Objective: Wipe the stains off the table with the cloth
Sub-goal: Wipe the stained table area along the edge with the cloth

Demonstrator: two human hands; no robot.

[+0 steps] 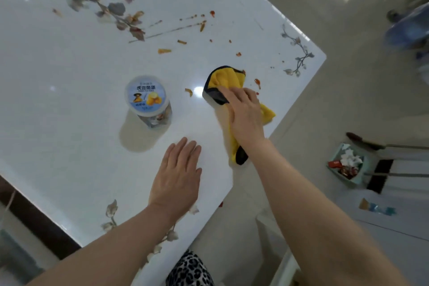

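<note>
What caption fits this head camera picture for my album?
The right hand presses a yellow cloth on the stained table; left hand rests flat near a tub.

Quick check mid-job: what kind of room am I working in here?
Most likely a home dining area: a white table with printed flowers, spattered with food stains, a snack tub on it, and a bin of wrappers on the tiled floor.

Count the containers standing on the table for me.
1: a lidded tub stands on the table, left of the yellow cloth, beyond the left hand. The table runs out of frame; more may be hidden.
</note>
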